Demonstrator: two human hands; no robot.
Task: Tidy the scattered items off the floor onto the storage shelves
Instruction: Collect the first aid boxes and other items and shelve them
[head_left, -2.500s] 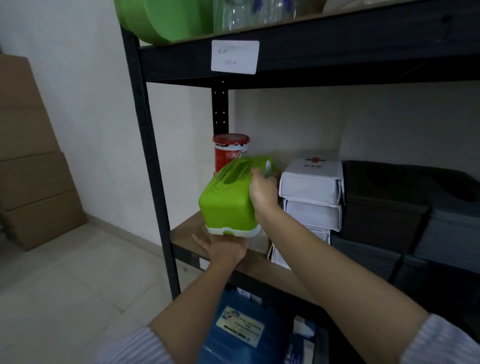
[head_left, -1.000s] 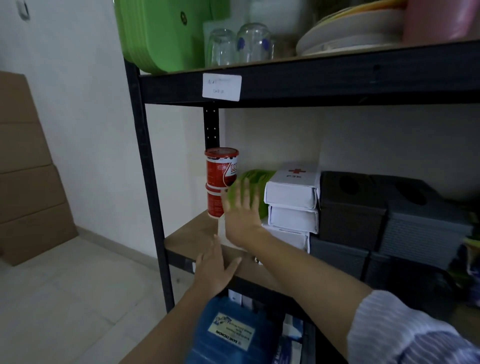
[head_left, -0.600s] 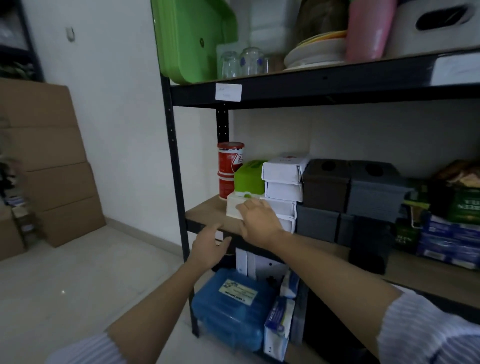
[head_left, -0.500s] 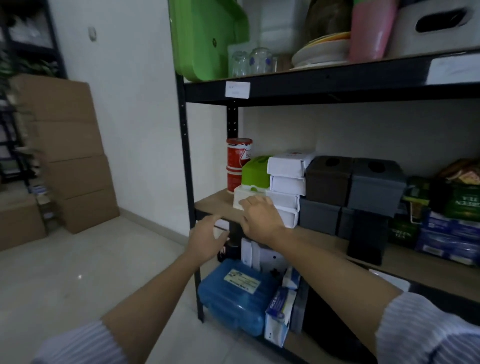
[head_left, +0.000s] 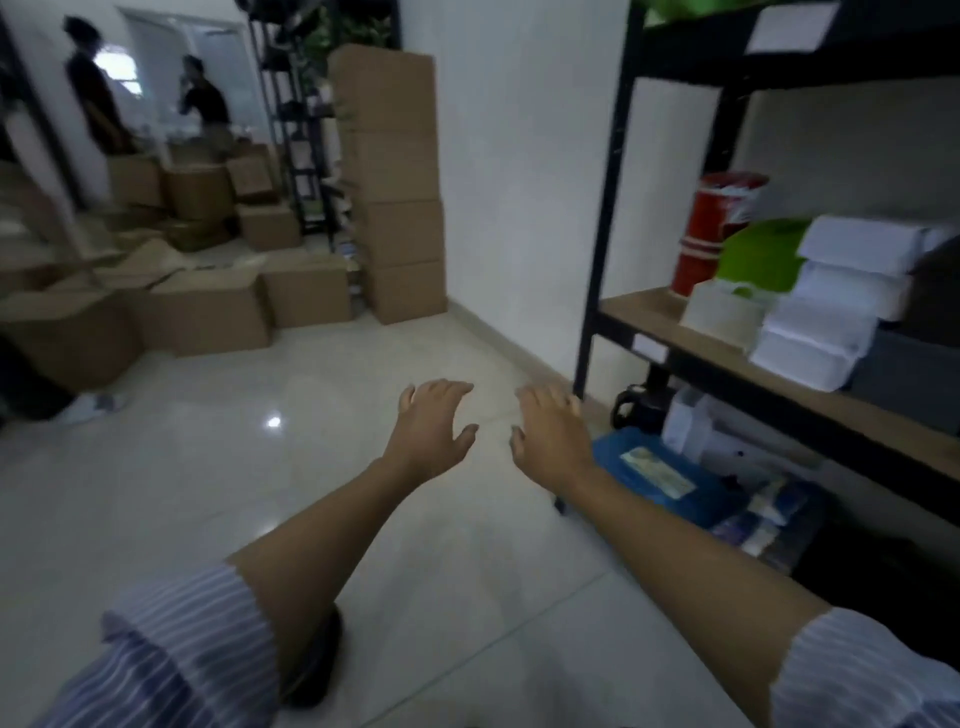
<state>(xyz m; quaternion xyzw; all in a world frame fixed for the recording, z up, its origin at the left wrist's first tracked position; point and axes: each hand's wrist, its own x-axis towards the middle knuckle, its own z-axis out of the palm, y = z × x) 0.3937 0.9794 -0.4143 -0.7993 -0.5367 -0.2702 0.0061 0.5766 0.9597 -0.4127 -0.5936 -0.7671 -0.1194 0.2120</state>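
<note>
Both hands, left (head_left: 434, 434) and right (head_left: 551, 436), hover empty over the floor (head_left: 218, 499), fingers loosely spread (nothing held). The shelf (head_left: 737, 358) with the green box (head_left: 761, 260) stands right of them.

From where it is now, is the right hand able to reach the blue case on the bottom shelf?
Probably yes. The right hand is open and empty, hovering just left of the blue case, and nothing stands between them. The case sits at the shelf's open front.
</note>
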